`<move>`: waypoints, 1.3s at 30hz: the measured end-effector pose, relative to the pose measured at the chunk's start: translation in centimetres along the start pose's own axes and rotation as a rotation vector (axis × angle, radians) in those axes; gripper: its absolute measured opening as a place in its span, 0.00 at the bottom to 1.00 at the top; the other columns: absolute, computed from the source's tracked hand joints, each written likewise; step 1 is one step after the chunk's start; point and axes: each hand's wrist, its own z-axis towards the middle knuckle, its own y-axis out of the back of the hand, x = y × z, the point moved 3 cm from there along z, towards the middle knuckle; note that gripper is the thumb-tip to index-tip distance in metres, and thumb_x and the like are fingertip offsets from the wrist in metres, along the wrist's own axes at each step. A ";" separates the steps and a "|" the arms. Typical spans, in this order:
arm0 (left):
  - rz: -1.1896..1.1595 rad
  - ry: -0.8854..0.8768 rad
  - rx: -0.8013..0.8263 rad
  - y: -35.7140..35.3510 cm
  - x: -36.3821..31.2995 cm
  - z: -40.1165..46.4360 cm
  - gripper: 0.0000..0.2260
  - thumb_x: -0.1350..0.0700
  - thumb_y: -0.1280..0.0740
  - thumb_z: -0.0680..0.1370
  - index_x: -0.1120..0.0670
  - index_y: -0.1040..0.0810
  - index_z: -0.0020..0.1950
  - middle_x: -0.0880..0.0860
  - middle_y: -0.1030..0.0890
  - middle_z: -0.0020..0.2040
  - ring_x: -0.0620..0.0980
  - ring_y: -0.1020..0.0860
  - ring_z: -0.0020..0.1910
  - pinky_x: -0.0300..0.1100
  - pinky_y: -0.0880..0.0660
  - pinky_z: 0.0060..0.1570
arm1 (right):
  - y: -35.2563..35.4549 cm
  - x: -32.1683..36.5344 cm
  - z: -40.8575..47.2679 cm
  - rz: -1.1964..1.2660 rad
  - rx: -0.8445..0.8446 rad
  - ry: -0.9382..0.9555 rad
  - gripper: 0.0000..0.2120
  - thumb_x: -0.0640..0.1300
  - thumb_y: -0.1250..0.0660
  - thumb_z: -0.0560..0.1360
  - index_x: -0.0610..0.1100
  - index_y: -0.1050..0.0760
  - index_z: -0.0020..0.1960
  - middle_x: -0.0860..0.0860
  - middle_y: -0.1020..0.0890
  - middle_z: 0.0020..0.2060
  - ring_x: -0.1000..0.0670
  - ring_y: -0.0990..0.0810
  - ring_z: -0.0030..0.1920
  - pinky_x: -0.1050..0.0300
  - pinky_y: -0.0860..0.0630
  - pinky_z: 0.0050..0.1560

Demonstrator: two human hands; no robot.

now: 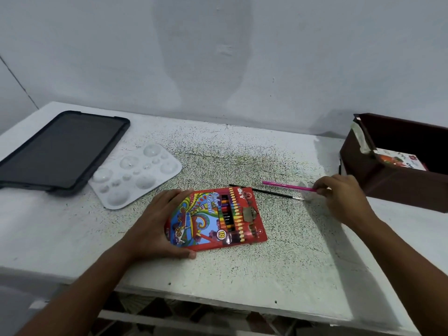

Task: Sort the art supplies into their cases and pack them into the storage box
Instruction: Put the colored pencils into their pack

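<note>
Speckled white table [278, 251], pale wall [218, 57]

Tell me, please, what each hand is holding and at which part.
The left hand grips the colour pencil case by its left edge. The right hand pinches the pink pencil at its right end.

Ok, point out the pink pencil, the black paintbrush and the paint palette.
pink pencil [288, 186]: head view, middle of its shaft, left of the right hand.
black paintbrush [269, 192]: head view, on the black handle.
paint palette [135, 174]: head view, flat centre among the wells.
</note>
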 end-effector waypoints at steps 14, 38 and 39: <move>0.014 0.012 0.000 -0.2 0.1 -0.1 0.53 0.29 0.24 0.55 0.37 0.45 0.76 0.47 0.35 0.71 0.47 0.38 0.71 0.49 0.37 0.69 | -1.6 12.3 -4.4 0.375 0.266 0.216 0.09 0.37 0.32 0.75 0.44 0.19 0.53 0.51 0.23 0.49 0.55 0.27 0.49 0.67 0.32 0.46; 0.250 0.258 0.386 -1.6 -3.6 10.2 0.29 0.42 0.31 0.75 0.48 0.32 0.73 0.58 0.26 0.64 0.58 0.28 0.65 0.48 0.31 0.64 | -1.9 16.2 -1.9 0.400 0.448 -0.206 0.09 0.42 0.37 0.76 0.42 0.19 0.50 0.49 0.18 0.42 0.52 0.21 0.39 0.59 0.25 0.37; 0.216 0.258 0.387 -1.5 -3.7 10.3 0.28 0.45 0.30 0.75 0.50 0.32 0.73 0.58 0.25 0.65 0.57 0.27 0.65 0.44 0.32 0.63 | -1.7 16.2 -1.6 0.432 0.448 -0.233 0.08 0.41 0.36 0.75 0.42 0.19 0.49 0.50 0.19 0.40 0.53 0.23 0.36 0.61 0.28 0.33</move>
